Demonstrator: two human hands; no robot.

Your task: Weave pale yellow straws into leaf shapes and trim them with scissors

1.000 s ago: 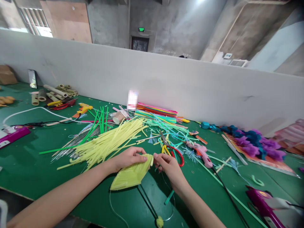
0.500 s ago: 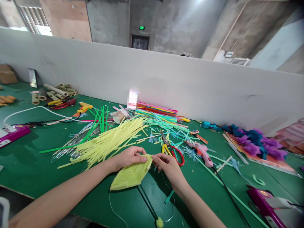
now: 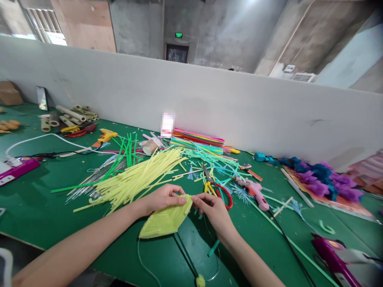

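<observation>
My left hand point(image 3: 166, 199) is closed on the upper edge of a yellow fan-shaped piece point(image 3: 164, 221) made of fuzzy pipe cleaners laid side by side. At the piece's upper right corner, the thumb and fingertips of my right hand point(image 3: 209, 205) are pinched together on its edge; whether they hold a thin wire there is hidden. Two dark green stems point(image 3: 186, 255) reach down from under the piece to a small yellow fuzzy ball point(image 3: 200, 280). A thin, pale wire point(image 3: 143, 261) loops below it. Below my right wrist lies a short green stick point(image 3: 213, 248).
Beyond my hands lie a heap of yellow pipe cleaners point(image 3: 140, 175), red-handled scissors point(image 3: 221, 193) and a pink glue gun point(image 3: 254, 191). A yellow glue gun point(image 3: 107, 136) and bamboo tubes point(image 3: 72, 115) are at the left. Purple power strips point(image 3: 19, 169) sit at both sides, before a white partition point(image 3: 119, 91).
Both hands stay on the yellow piece in almost the same pose. The whole view has shifted very slightly; nothing was taken hold of or let go.
</observation>
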